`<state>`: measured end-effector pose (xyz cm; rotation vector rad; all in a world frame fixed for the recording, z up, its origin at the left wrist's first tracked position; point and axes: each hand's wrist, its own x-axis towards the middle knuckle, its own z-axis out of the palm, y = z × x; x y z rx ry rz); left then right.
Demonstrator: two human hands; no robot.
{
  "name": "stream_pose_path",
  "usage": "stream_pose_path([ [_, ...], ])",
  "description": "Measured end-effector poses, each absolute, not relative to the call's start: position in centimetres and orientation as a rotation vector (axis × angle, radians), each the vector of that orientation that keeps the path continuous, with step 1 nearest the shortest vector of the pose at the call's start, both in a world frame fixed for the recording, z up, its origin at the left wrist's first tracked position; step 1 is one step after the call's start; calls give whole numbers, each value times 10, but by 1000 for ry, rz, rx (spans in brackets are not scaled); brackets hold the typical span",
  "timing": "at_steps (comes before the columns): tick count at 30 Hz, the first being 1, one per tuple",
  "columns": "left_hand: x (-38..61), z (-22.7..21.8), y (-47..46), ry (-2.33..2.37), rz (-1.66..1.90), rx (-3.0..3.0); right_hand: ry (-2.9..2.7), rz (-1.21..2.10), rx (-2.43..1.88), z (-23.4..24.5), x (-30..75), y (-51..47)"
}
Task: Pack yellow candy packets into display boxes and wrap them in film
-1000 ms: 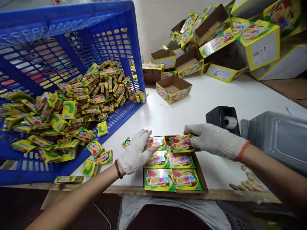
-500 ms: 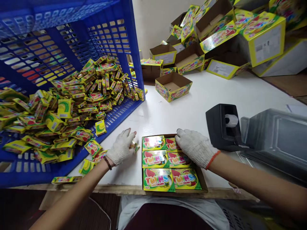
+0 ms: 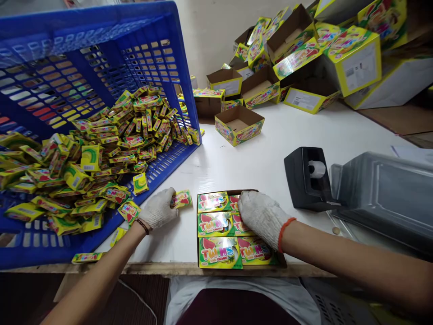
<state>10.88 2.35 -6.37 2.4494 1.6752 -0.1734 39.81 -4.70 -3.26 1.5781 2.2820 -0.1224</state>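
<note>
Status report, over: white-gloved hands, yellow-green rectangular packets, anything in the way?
Left hand at one loose packet. Right hand over packets inside open brown cardboard box. Right hand partly blocks view.

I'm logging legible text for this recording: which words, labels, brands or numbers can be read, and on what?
"TWINS": on the packs in the open box.
Smaller line beneath it: too blurred.
Print on the piled packs in the blue crate: too small to read surely.
White labels and coloured lettering on the cartons behind: too small or blurred.
</note>
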Motion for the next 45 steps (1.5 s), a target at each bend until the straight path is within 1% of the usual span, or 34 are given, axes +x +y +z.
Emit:
stream_pose_path([
  [3,114,-51,16,1766,374,2206,2254,-151,1572,-35,391,-44],
  [5,124,-41,5,1635,725,1985,2240,-147,1577,-37,388,-46],
  [7,138,-32,-8,1453,906,1822,2221,-105,1618,-42,387,-54],
  [12,171,-26,-36,1206,953,1717,2219,74,1728,-70,385,-88],
  [16,187,-29,-39,1120,900,1671,2153,-67,1786,-74,384,-94],
  [18,192,-29,-41,1149,882,1721,2191,-213,1784,-63,389,-90],
  [20,195,-29,-44,1204,885,1853,2275,-465,1842,-48,398,-86],
  [25,201,-27,-55,1240,948,2251,2497,-1357,2269,-12,424,-84],
  [28,211,-26,-58,1178,943,2309,2482,-1827,2366,4,431,-86],
  [31,226,-25,-63,1183,1036,2150,2382,-2054,2379,8,427,-89],
  [33,236,-25,-68,1192,1103,2021,2313,-2133,2348,4,421,-92],
  [35,241,-24,-71,1145,1128,2006,2280,-2146,2358,-2,419,-94],
  [36,240,-24,-71,1107,1116,2047,2300,-2096,2386,-3,420,-93],
  [38,228,-22,-66,1067,1018,2186,2379,-1870,2423,-4,431,-89],
  [40,201,-20,-57,1202,823,2331,2470,-1622,2306,-2,447,-80],
  [42,160,-18,-45,1527,511,2409,2511,-1455,2036,-1,462,-71],
  [45,87,-19,-21,1967,-208,2298,2448,-1201,1709,-7,469,-67],
])
